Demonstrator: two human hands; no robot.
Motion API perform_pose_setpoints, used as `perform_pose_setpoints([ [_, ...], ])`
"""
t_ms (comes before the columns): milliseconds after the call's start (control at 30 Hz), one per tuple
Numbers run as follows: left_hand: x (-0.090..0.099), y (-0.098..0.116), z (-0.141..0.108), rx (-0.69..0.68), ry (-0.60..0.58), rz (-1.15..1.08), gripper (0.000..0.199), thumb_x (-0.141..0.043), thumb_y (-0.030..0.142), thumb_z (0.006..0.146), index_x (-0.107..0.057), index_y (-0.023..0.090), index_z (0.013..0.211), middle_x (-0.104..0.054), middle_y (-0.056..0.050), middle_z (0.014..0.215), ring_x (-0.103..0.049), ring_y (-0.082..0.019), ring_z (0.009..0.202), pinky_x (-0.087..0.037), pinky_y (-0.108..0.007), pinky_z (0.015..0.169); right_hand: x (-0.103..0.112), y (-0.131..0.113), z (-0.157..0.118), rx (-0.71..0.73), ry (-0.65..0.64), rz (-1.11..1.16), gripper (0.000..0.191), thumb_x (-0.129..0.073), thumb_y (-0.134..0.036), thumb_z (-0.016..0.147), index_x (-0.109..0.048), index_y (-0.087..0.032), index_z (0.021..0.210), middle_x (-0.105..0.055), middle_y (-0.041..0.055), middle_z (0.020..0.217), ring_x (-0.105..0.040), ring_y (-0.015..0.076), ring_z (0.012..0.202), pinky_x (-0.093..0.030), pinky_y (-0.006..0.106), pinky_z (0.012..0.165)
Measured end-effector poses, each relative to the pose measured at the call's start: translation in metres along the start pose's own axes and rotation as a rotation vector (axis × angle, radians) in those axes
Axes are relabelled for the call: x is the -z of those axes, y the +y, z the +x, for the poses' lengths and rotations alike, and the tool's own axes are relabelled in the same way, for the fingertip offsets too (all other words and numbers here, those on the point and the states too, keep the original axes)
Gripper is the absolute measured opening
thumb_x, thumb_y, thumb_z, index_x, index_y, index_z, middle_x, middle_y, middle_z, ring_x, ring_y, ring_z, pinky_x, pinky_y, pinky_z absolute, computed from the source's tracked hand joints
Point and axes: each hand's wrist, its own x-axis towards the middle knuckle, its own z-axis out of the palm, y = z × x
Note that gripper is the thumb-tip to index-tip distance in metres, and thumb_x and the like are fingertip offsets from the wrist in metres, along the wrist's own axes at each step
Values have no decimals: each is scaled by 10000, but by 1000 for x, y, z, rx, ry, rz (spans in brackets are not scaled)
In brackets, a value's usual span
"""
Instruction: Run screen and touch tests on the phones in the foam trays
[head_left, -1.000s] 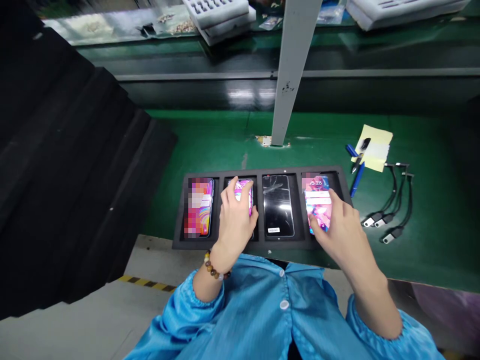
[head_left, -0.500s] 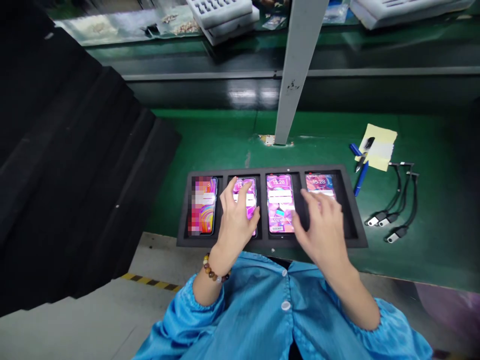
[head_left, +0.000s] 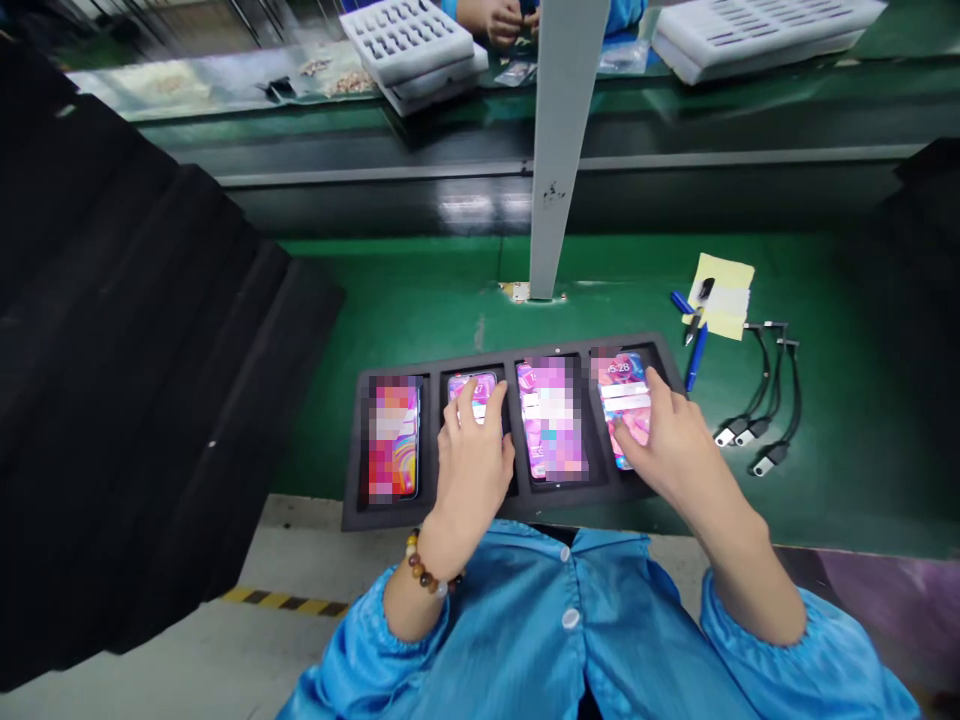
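Note:
A black tray (head_left: 375,518) with separate compartments lies in front of me, holding several phones with lit screens. My left hand (head_left: 472,455) rests over the second phone (head_left: 480,385) from the left, fingers spread, hiding its lower part. On the rightmost phone (head_left: 625,392), my right hand (head_left: 671,435) has its thumb at the left edge and its fingers at the upper right edge. That phone sits slightly tilted in its compartment. The leftmost phone (head_left: 394,450) and the third phone (head_left: 551,420) lie untouched, their screens partly blurred.
Right of the tray are short black cables (head_left: 765,400), a blue pen (head_left: 696,357) and yellow paper (head_left: 720,295). A grey post (head_left: 559,150) rises behind. Black stacked material (head_left: 150,370) stands at left. Beyond are white trays (head_left: 420,45) and another person's hands (head_left: 499,20).
My right hand has moved right, from between the third and rightmost phones onto the rightmost one. My left hand stays over the second phone. The view has shifted; another person's hands now show beyond.

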Motion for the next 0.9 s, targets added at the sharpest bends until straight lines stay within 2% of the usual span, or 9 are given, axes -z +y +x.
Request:
perform_pose_setpoints([
  [167,-3,-1,-1,23,12,-21,691,-637,122,978,-475,247,1638,-428,-210,1670,-468,-444,1502,-590,-654,1091,-1,7,10,-70,2,94,804,-505,-526,1050,-376,-50,1685,-654,285,1390,-624,450,1299,-547,600,1082],
  [267,-5,-3,-1,23,28,-63,667,-644,118,971,-506,249,1610,-471,-198,1602,-501,-423,1436,-583,-636,1087,4,12,16,-162,9,239,787,-512,-609,1030,-488,-85,1617,-698,245,1341,-665,402,1270,-551,559,1096],
  [333,-6,-4,0,20,56,-110,650,-654,104,951,-534,250,1573,-490,-185,1551,-520,-400,1383,-570,-620,1097,7,13,19,-182,-34,357,749,-486,-663,1032,-560,-132,1556,-732,208,1318,-699,366,1225,-569,514,1069],
  [433,-4,-8,3,19,107,-207,654,-655,91,920,-532,265,1539,-491,-168,1503,-526,-377,1348,-550,-614,1113,6,16,27,-222,-119,497,792,-478,-740,1026,-527,-183,1587,-736,181,1401,-745,340,1164,-591,474,1018],
  [500,1,-12,5,4,119,-275,663,-658,114,920,-499,263,1546,-486,-168,1491,-519,-375,1366,-535,-614,1132,2,21,32,-271,-127,555,863,-505,-771,1006,-491,-171,1626,-705,195,1476,-745,356,1203,-582,494,1052],
  [633,11,-17,1,-44,85,-298,703,-677,128,904,-455,280,1554,-488,-164,1497,-513,-387,1398,-525,-625,1132,-4,36,27,-292,-112,582,888,-499,-808,1004,-542,-162,1611,-647,204,1564,-666,393,1386,-527,554,1167],
  [767,10,-5,-13,8,42,-196,737,-685,109,892,-452,279,1571,-439,-191,1564,-499,-414,1406,-544,-642,1093,1,36,-1,-233,-28,435,852,-465,-781,1040,-543,-161,1618,-625,216,1568,-637,396,1414,-528,563,1175],
  [900,14,1,-24,34,54,-141,664,-644,161,975,-446,268,1600,-436,-205,1600,-493,-416,1432,-535,-644,1113,10,7,-23,53,229,301,656,-501,-639,1085,-607,-175,1537,-640,214,1491,-574,401,1419,-465,606,1204],
])
